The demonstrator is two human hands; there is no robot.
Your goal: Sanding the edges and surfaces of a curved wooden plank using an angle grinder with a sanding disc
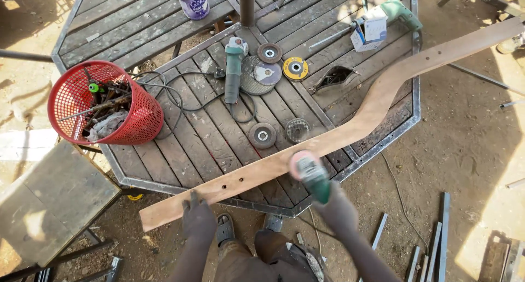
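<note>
Desk (pixel 180 162), octagonal, slatted top:
- long curved plank (pixel 350 131) lying across the near edge, running from near left to far right, both ends overhanging the desk
- left hand (pixel 198 219) on the plank's near-left end; right hand (pixel 336 208) right of it, holding an angle grinder (pixel 311 172) whose disc sits on the plank's middle
- basket (pixel 104 103) at the left edge, tools and rags in it
- second grinder (pixel 234 69) at centre, cord looped beside it; loose discs (pixel 279 69) to its right, two more (pixel 279 133) nearer the plank
- drill and small box (pixel 377 22) at far right
- can (pixel 191 0) at the far side
- bench (pixel 52 200) left of the desk; metal bars (pixel 432 244) on the ground at near right
</note>
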